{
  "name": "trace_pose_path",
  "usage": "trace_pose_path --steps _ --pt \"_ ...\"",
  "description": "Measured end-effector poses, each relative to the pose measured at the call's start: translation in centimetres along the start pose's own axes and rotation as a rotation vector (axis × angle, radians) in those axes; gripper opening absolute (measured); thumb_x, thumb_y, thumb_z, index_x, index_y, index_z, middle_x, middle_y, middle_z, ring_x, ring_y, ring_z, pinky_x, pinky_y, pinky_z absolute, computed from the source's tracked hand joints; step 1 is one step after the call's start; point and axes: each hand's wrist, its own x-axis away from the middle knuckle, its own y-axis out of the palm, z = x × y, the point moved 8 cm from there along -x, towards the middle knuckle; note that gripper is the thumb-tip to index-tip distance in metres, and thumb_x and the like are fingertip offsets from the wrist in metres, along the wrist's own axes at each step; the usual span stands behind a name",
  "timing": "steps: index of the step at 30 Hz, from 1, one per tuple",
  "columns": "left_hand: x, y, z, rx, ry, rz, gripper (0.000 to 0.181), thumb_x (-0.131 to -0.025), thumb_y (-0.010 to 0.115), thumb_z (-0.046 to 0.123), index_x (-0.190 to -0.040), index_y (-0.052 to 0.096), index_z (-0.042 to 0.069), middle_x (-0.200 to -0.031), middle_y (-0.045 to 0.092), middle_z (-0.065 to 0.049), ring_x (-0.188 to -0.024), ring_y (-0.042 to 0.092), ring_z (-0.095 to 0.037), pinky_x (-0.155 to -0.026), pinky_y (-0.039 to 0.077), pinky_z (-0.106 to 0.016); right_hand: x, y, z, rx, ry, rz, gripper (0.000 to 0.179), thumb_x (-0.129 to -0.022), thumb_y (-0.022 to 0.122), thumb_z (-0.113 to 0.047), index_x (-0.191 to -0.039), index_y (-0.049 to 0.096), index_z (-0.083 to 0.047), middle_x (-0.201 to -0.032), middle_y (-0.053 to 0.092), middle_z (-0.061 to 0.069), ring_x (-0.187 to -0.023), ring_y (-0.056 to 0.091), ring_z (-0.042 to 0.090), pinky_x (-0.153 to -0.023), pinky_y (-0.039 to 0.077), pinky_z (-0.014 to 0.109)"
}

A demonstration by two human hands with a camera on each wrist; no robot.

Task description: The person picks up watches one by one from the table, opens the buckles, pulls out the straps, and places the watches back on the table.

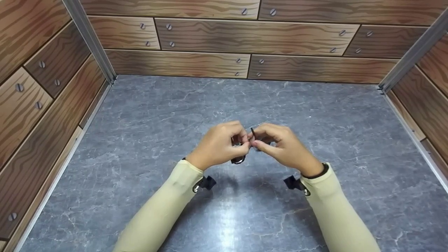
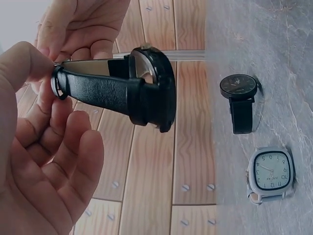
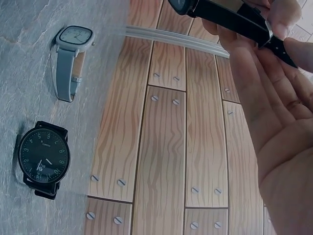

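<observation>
Both hands meet over the middle of the table around a black wristwatch [image 1: 238, 160] with a leather strap, held up off the surface. My left hand [image 1: 218, 144] pinches the strap near the buckle between thumb and forefinger; in the left wrist view its other fingers are loosely bent. The strap [image 2: 98, 93] forms a loop, and the case hangs on its side with the dial mostly turned away. My right hand [image 1: 285, 147] pinches the strap's tapered, holed end [image 3: 282, 51], seen in the right wrist view. Fingers partly hide the buckle.
Two other watches lie on the grey marbled table [image 1: 157, 115]: a black round one [image 3: 44, 156] and a pale grey square one [image 2: 271, 169]. In the head view the hands largely cover that area. Wood-patterned walls [image 1: 210, 35] enclose the back and sides.
</observation>
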Motion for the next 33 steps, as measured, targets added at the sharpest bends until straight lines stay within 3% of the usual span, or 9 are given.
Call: trace_pose_path --steps 8,12,19,23,29,33 --pt "0.05 -0.39 0.14 0.016 0.041 0.063 0.006 -0.089 0.067 0.011 -0.085 0.065 0.014 -0.084 0.061 0.002 -0.074 0.057 -0.009 -0.064 0.051 -0.024 -0.02 -0.07 0.16 -0.047 -0.002 0.040 0.018 -0.095 0.068 0.008 -0.110 0.070 -0.002 -0.100 0.071 0.010 -0.081 0.072 0.014 -0.069 0.061 0.028" --pt "0.07 -0.62 0.22 0.032 0.060 0.096 0.007 -0.088 0.064 0.008 -0.094 0.064 0.012 -0.091 0.061 0.001 -0.079 0.062 -0.016 -0.067 0.054 -0.028 -0.02 -0.35 0.02 -0.047 -0.020 0.071 0.018 -0.094 0.068 0.010 -0.108 0.069 0.000 -0.098 0.070 0.012 -0.079 0.072 0.016 -0.068 0.061 0.028" --pt "0.06 -0.39 -0.15 0.125 0.001 0.033 0.019 -0.090 0.061 0.009 -0.108 0.065 0.010 -0.106 0.066 -0.002 -0.087 0.062 -0.010 -0.074 0.059 -0.033 -0.07 -0.56 -0.25 -0.029 -0.048 0.103 0.018 -0.091 0.069 0.013 -0.106 0.068 0.003 -0.096 0.069 0.013 -0.080 0.072 0.015 -0.069 0.061 0.026" --pt "0.05 -0.34 -0.32 0.117 -0.027 0.005 0.021 -0.089 0.061 0.011 -0.109 0.067 0.012 -0.104 0.067 0.001 -0.087 0.062 -0.008 -0.075 0.059 -0.035 -0.07 -0.77 -0.15 -0.038 -0.044 0.130 0.018 -0.090 0.069 0.015 -0.105 0.068 0.006 -0.095 0.069 0.015 -0.080 0.072 0.019 -0.069 0.062 0.028" --pt "-0.05 -0.05 -0.52 0.101 -0.061 -0.022 0.017 -0.104 0.059 0.025 -0.111 0.069 0.013 -0.098 0.072 0.005 -0.082 0.067 -0.004 -0.074 0.058 -0.029 -0.02 -0.83 0.08 0.003 -0.023 0.127 0.017 -0.092 0.071 0.010 -0.105 0.069 0.001 -0.097 0.070 0.011 -0.081 0.072 0.018 -0.070 0.062 0.028" --pt "-0.11 0.18 -0.68 0.103 -0.078 -0.046 0.018 -0.106 0.060 0.028 -0.110 0.070 0.013 -0.095 0.073 0.005 -0.078 0.068 -0.004 -0.072 0.057 -0.024 -0.11 -0.74 0.00 0.015 -0.028 0.116 0.018 -0.091 0.071 0.010 -0.106 0.070 -0.001 -0.097 0.070 0.011 -0.081 0.071 0.015 -0.070 0.061 0.026"
